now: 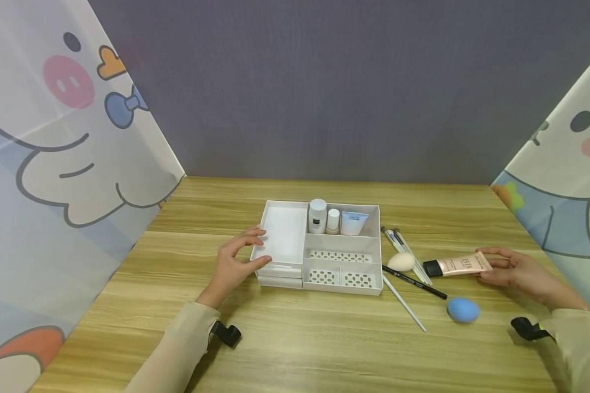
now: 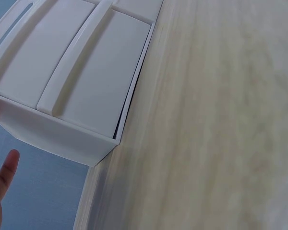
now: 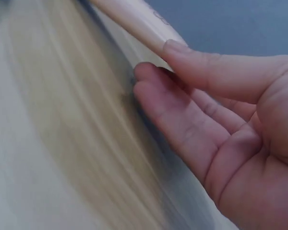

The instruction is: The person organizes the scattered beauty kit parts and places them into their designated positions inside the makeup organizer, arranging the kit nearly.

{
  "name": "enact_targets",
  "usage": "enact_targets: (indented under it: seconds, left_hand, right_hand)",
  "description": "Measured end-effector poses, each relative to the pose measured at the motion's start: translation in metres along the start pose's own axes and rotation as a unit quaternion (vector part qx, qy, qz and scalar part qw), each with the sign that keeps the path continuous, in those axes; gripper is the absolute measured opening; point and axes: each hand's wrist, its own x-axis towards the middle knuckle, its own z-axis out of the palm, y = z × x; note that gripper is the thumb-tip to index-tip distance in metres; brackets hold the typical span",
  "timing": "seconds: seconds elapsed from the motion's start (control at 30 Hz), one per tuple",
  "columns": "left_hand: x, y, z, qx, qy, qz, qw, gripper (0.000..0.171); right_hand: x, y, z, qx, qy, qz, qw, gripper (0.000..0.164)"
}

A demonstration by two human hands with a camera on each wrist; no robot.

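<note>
A: BB tube [image 1: 464, 265]: where, and how held?

B: Right of the white organizer [image 1: 281, 232], over the worktop [image 1: 334, 349]. Right hand [image 1: 523, 273] pinches its flat end, thumb on one face; two other fingers curve free below. Black cap points toward the organizer. Gripping the tail likely leaves the cap side unobstructed. Whether any of it rests on the wood, I cannot tell.

A: Left hand?

B: Left hand [image 1: 236, 262] at the organizer's left edge, thumb and fingers apart, nothing clamped. Perhaps there to steady it; contact uncertain.

A: Contents?

B: Rear compartment: two white-capped bottles, one large [image 1: 317, 218], one small [image 1: 332, 222], plus one blue tube [image 1: 354, 223]. All upright, probably because the walls prop them. Two drawer fronts [image 2: 98, 72] below the flat top.

A: Loose items?

B: Sponges, two: one cream [image 1: 401, 261], one blue [image 1: 463, 309]. One black pencil [image 1: 415, 282]. One pale stick [image 1: 405, 304]. Brushes [image 1: 409, 252], at least two; they overlap, so no firm count. All right of the organizer, on the right hand's side, presumably for easy reach.
</note>
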Motion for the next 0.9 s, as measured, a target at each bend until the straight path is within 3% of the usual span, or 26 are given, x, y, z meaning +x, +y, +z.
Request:
enact_targets:
  seconds: [0.07, 0.17, 0.43, 0.63, 0.9]
  left_hand:
    - [0.000, 0.000, 0.000, -0.002, 0.000, -0.003, 1.0000, 0.031]
    - [0.000, 0.001, 0.000, -0.003, 0.000, -0.005, 1.0000, 0.030]
    - [-0.001, -0.004, 0.000, -0.002, 0.000, -0.010, 0.9999, 0.030]
    - [-0.007, -0.032, 0.001, 0.000, 0.004, -0.012, 0.9999, 0.033]
    - [-0.009, -0.037, -0.001, -0.010, 0.003, -0.001, 0.9999, 0.033]
  right_hand:
    - [0.001, 0.001, -0.003, 0.077, -0.037, -0.019, 0.996, 0.060]
    - [0.003, 0.002, -0.005, 0.142, -0.076, -0.041, 0.986, 0.059]
    - [0.009, 0.001, 0.001, 0.214, -0.124, -0.075, 0.966, 0.059]
    - [0.013, 0.000, 0.010, 0.217, -0.063, -0.094, 0.970, 0.057]
    - [0.023, -0.007, 0.028, 0.220, 0.025, -0.116, 0.968, 0.049]
